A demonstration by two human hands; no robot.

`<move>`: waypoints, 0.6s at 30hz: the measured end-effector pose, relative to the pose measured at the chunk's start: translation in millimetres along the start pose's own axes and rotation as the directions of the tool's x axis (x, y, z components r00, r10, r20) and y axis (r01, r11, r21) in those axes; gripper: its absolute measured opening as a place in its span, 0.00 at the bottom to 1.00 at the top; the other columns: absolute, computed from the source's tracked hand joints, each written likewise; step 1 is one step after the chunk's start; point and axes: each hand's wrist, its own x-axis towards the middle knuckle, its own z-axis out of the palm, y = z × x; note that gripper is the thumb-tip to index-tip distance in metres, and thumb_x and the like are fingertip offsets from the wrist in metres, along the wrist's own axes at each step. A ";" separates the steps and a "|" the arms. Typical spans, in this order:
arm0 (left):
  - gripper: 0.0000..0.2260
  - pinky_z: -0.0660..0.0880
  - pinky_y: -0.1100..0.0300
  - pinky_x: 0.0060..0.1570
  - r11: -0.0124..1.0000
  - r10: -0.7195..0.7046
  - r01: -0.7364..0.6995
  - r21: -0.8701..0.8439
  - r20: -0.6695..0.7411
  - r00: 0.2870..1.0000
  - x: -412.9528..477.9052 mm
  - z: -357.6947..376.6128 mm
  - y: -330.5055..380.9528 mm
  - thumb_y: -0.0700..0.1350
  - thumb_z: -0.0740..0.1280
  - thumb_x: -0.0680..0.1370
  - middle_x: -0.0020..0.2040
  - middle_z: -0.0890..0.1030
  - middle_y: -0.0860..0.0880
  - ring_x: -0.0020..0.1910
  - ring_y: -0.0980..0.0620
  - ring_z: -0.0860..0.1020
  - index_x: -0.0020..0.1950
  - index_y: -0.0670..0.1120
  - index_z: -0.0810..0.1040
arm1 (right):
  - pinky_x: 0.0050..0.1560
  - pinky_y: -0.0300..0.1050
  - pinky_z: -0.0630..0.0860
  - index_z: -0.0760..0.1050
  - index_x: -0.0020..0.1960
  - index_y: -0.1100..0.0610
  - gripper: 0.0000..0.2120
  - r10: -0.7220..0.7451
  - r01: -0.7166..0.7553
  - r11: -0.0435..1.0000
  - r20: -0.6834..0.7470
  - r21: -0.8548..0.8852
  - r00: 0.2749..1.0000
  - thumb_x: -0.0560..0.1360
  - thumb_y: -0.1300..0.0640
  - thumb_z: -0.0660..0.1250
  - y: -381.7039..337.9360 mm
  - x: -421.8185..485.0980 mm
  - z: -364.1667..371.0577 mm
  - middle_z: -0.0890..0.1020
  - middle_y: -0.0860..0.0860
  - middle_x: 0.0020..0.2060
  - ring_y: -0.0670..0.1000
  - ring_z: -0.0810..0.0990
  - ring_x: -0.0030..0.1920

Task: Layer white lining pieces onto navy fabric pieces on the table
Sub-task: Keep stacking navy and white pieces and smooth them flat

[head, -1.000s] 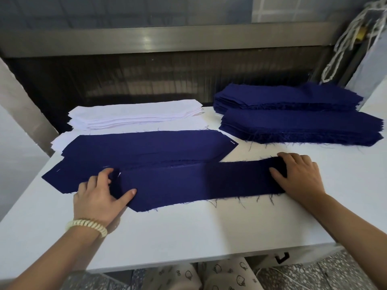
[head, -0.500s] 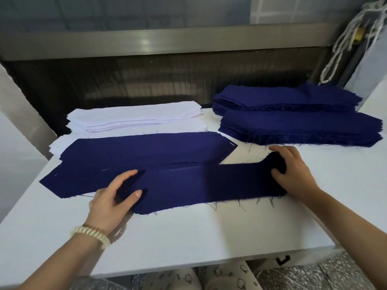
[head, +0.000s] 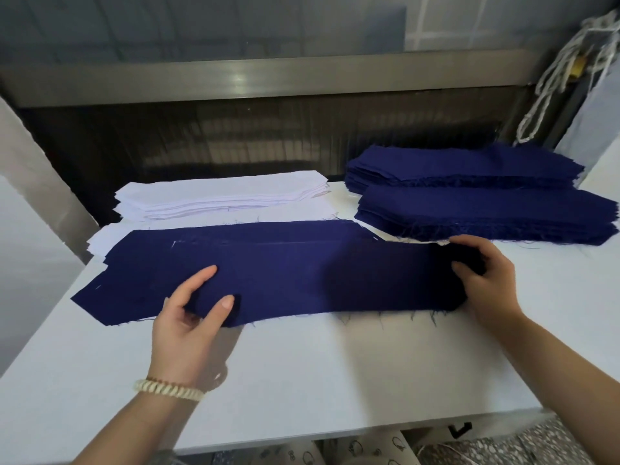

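now left hand (head: pixel 188 325), right hand (head: pixel 488 280) pinch navy strip (head: pixel 318 283) ends — near edge frayed.

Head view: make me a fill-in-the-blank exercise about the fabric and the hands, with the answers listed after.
The cream beaded bracelet sits on the ____ wrist. The left hand and right hand grip the long navy fabric piece at its two ____. The stack of white lining pieces lies at the far ____ of the white table. Far right lie ____ stacks of navy fabric pieces.
Missing: left; ends; left; two.
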 end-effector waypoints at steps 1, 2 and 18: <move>0.19 0.76 0.67 0.53 0.999 0.028 -0.028 -0.026 -0.020 0.999 2.4 1.7 2.4 0.35 0.70 0.72 0.58 0.78 0.52 0.55 0.60 0.78 0.57 0.54 0.79 | 0.57 0.35 0.73 0.74 0.48 0.39 0.30 0.002 -0.001 1.000 -0.030 0.022 1.000 0.70 0.76 0.64 -1.3 1.2 2.9 0.78 0.39 0.48 0.33 0.75 0.50; 0.19 0.76 0.68 0.52 0.998 0.045 -0.046 -0.038 -0.038 0.998 5.8 2.8 4.5 0.34 0.71 0.72 0.58 0.78 0.54 0.55 0.60 0.78 0.56 0.55 0.79 | 0.56 0.34 0.73 0.74 0.48 0.39 0.30 -0.001 0.003 0.999 -0.048 0.041 0.999 0.70 0.76 0.64 -2.9 2.9 6.6 0.78 0.38 0.48 0.33 0.75 0.49; 0.18 0.77 0.49 0.56 0.957 -0.233 0.136 -0.256 -0.398 0.887 108.2 -18.1 -18.1 0.35 0.71 0.70 0.56 0.78 0.52 0.54 0.50 0.79 0.51 0.57 0.79 | 0.63 0.39 0.67 0.74 0.55 0.50 0.22 -0.015 0.005 0.998 0.170 0.059 0.985 0.71 0.74 0.62 -24.1 48.0 122.9 0.76 0.45 0.55 0.44 0.72 0.58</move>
